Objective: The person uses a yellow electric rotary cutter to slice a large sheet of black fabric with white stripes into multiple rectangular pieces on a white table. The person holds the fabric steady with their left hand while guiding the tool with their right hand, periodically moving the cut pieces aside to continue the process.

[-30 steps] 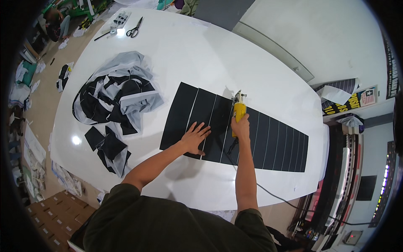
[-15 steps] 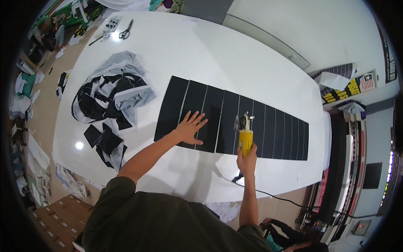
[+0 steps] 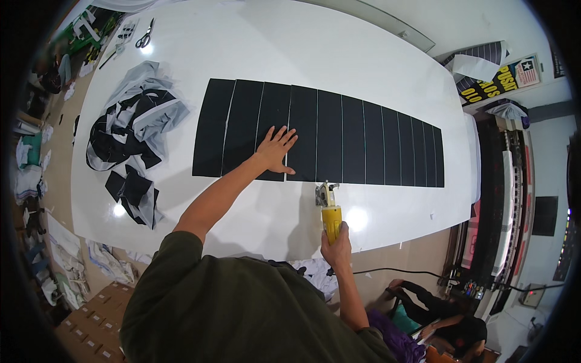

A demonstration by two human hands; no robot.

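My left hand [image 3: 277, 150] lies with spread fingers on a row of black fabric panels [image 3: 242, 130], across the line between the third and fourth panels from the left. In my right hand [image 3: 336, 247] is a yellow handheld electric fabric cutter [image 3: 331, 218], gripped by its body. Its round metal head is at the near edge of the panels, close to the line between the fourth and fifth. Thin light lines divide the panels, which get narrower toward the right. Whether the blade touches the fabric is too small to tell.
A white table [image 3: 242, 36] carries the panels. Grey and black fabric scraps [image 3: 133, 121] are heaped at left, with scissors [image 3: 144, 35] at far left. The cutter's black cord [image 3: 399, 270] trails right. Another person [image 3: 448, 327] is at lower right; brown boxes [image 3: 91, 327] are at lower left.
The cutter in my right hand has come from over the panels to their near edge and further left. My left hand has shifted one panel rightward. The whole view has shifted too.
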